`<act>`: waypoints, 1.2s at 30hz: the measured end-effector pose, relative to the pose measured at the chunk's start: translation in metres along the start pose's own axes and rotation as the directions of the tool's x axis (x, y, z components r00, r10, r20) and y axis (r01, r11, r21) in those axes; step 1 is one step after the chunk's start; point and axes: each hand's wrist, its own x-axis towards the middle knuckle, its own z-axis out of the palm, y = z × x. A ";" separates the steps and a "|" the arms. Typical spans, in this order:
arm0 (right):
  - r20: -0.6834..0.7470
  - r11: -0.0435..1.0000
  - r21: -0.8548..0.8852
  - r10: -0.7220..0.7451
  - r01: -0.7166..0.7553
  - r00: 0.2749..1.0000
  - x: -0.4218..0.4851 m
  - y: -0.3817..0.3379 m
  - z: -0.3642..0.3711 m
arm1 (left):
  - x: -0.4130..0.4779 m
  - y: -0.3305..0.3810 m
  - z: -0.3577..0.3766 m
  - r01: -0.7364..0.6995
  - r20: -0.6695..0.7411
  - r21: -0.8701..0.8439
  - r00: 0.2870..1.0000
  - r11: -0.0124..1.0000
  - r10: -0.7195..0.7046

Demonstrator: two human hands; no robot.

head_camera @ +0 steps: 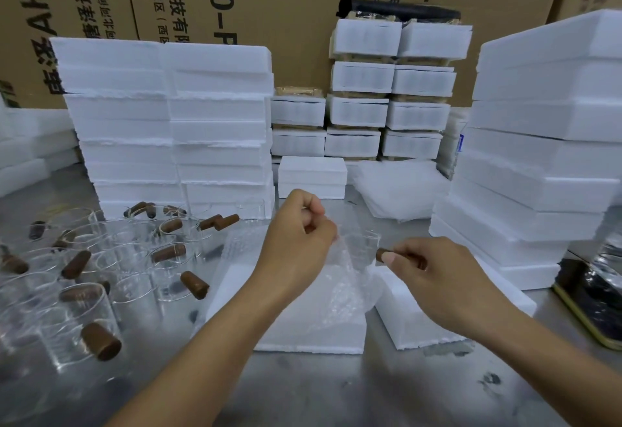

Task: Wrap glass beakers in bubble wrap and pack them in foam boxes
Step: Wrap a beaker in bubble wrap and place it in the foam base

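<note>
- We are mid-wrap. Our left hand (299, 234) has its grip pinched on the upper edge of the bubble wrap (340, 295), lifted over the open foam box (309, 342) at the near middle of the bench (336, 393).
- Our right hand (441, 271) has its grip clamped on a brown stopper (383, 255), held just beside the beaker (365, 245), which stands half-swaddled in the sheet between both hands.
- We judge the next move calls for placing the stopper, then rolling the sheet snugly round the glass before lowering it into the box.
- A slanted foam slab (420, 322) leans just right of the box and is probably its lid.
- On the near left, loose beakers (84, 312) with stoppers crowd together, and a careless elbow could knock them.
- Tall foam stacks (168, 123) on the far left, a right-hand stack (538, 157) and spare wrap sheets (400, 187) hem us in.
</note>
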 end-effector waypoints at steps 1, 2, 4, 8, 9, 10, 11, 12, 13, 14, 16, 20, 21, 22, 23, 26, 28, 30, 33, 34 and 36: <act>0.000 0.999 -0.033 -0.021 0.021 1.000 0.002 -0.002 -0.001 | 0.000 0.002 0.000 -0.052 0.009 0.023 0.999 0.998 0.052; 0.011 0.998 -0.053 -0.026 0.026 1.000 0.004 -0.005 -0.002 | 0.000 0.004 0.000 -0.112 0.028 0.046 0.993 0.993 0.111; 0.052 0.998 -0.063 -0.007 0.010 0.999 0.010 -0.010 -0.004 | -0.001 0.008 -0.003 -0.231 0.101 0.092 0.970 0.969 0.222; 0.145 0.998 -0.061 -0.022 0.031 0.989 0.019 -0.026 -0.003 | -0.005 0.015 -0.010 -0.412 0.212 0.142 0.901 0.900 0.379; 0.154 0.997 -0.066 -0.037 0.047 0.987 0.022 -0.031 -0.002 | -0.006 0.016 -0.011 -0.441 0.234 0.155 0.886 0.884 0.401; 0.157 0.996 -0.071 -0.046 0.058 0.986 0.023 -0.035 -0.001 | -0.008 0.018 -0.011 -0.470 0.263 0.178 0.869 0.865 0.419; 0.156 0.996 -0.069 -0.045 0.056 0.987 0.024 -0.040 -0.001 | -0.009 0.019 -0.010 -0.504 0.296 0.207 0.849 0.839 0.437; 0.159 0.998 -0.045 -0.025 0.033 0.987 0.026 -0.044 -0.002 | -0.012 0.021 -0.009 -0.541 0.326 0.236 0.827 0.807 0.459; 0.179 1.000 0.015 0.004 -0.007 0.984 0.027 -0.047 -0.003 | -0.015 0.022 -0.008 -0.576 0.337 0.265 0.806 0.773 0.486; 0.221 0.992 0.105 0.038 -0.063 0.975 0.027 -0.050 -0.004 | -0.019 0.023 -0.007 -0.606 0.320 0.293 0.791 0.739 0.522; 0.343 0.941 0.291 0.064 -0.171 0.937 0.023 -0.054 -0.004 | -0.027 0.024 -0.007 -0.638 0.222 0.330 0.769 0.696 0.600; 0.514 0.730 0.586 0.000 -0.351 0.858 0.017 -0.058 0.008 | -0.039 0.026 -0.006 -0.674 0.110 0.274 0.731 0.687 0.673; 0.538 0.650 0.654 -0.039 -0.387 0.842 0.016 -0.058 0.012 | -0.041 0.027 -0.005 -0.671 0.105 0.252 0.736 0.698 0.669; 0.551 0.556 0.716 -0.077 -0.423 0.831 0.015 -0.059 0.016 | -0.044 0.028 -0.003 -0.662 0.104 0.222 0.746 0.716 0.658; 0.544 0.465 0.768 -0.111 -0.441 0.831 0.014 -0.060 0.020 | -0.046 0.029 -0.001 -0.650 0.102 0.191 0.759 0.736 0.643; 0.517 0.310 0.829 -0.105 -0.466 0.849 0.011 -0.064 0.026 | -0.051 0.029 0.002 -0.611 0.111 0.137 0.791 0.779 0.601; 0.564 0.265 0.809 -0.100 -0.525 0.819 0.014 -0.063 0.027 | -0.047 0.030 -0.010 -0.587 0.090 0.105 0.809 0.803 0.581; 0.590 0.248 0.786 -0.030 -0.566 0.806 0.017 -0.057 0.027 | -0.032 0.026 -0.033 -0.569 -0.049 0.091 0.817 0.817 0.574; 0.567 0.266 0.791 0.019 -0.551 0.823 0.019 -0.043 0.026 | 0.000 0.017 -0.072 -0.327 -0.264 0.073 0.905 0.942 0.335; 0.559 0.275 0.795 0.016 -0.541 0.829 0.018 -0.042 0.024 | 0.010 0.012 -0.081 -0.179 -0.263 0.022 0.948 0.984 0.178; 0.559 0.272 0.802 -0.027 -0.532 0.829 0.017 -0.045 0.020 | 0.025 0.003 -0.086 0.113 -0.146 -0.077 0.981 0.991 -0.124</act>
